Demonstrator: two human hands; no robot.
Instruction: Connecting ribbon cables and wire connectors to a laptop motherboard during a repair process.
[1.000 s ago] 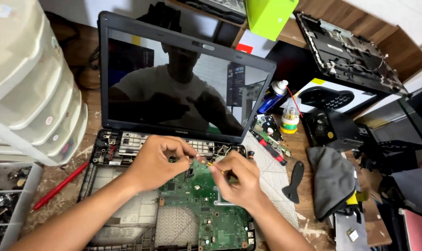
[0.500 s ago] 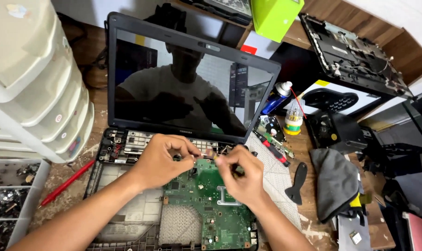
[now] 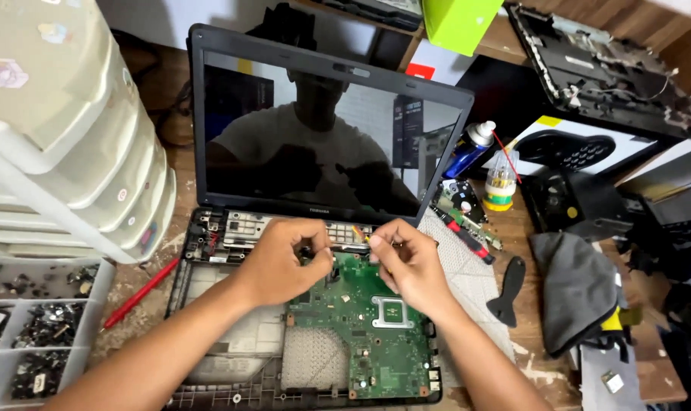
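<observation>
An opened black laptop (image 3: 315, 152) with a dark, reflective screen stands on the wooden tabletop (image 3: 543, 358). Its exposed green circuit board (image 3: 376, 335) lies in the base (keyboard removed). The left hand (image 3: 284, 262) and right hand (image 3: 410, 262) pinch small parts at the board's upper edge; which parts, I cannot tell.

A worn wooden desk (image 3: 547, 358) carries an opened laptop (image 3: 300, 228) at its middle. Left of it lie a red pen (image 3: 140, 293) and a compartmented parts tray (image 3: 26, 335), with a stack of pale plastic drawers (image 3: 64, 144) behind. To the right lie a black pry tool (image 3: 507, 293), a grey cloth (image 3: 577, 293), a red-handled screwdriver (image 3: 467, 240), a small yellow-based jar (image 3: 500, 183) and a blue spray can (image 3: 467, 152).
</observation>
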